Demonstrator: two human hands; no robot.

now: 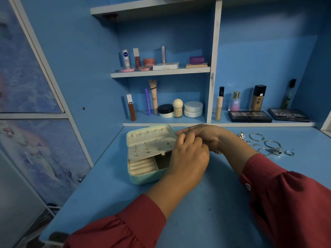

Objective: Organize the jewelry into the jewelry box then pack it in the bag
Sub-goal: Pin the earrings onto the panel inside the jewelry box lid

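A teal jewelry box point(143, 178) with a cream lining stands open on the blue desk. Its earring panel point(148, 149) holds several small studs, and the ring rolls point(141, 165) lie in front. My left hand point(188, 158) is over the box's right side with its fingers curled. My right hand point(204, 136) reaches in from the right and touches the left hand's fingers at the panel's edge. Anything between the fingers is hidden. A small gold piece point(218, 152) lies under my right wrist. Loose silver bangles point(257, 136) and rings point(289, 153) lie to the right. No bag is in view.
Shelves behind the desk hold cosmetics: tubes, jars point(193, 109), bottles and two dark palettes point(249, 116). A cabinet door with a printed panel point(35, 140) stands at the left. The desk's front edge point(53, 237) is near my left sleeve.
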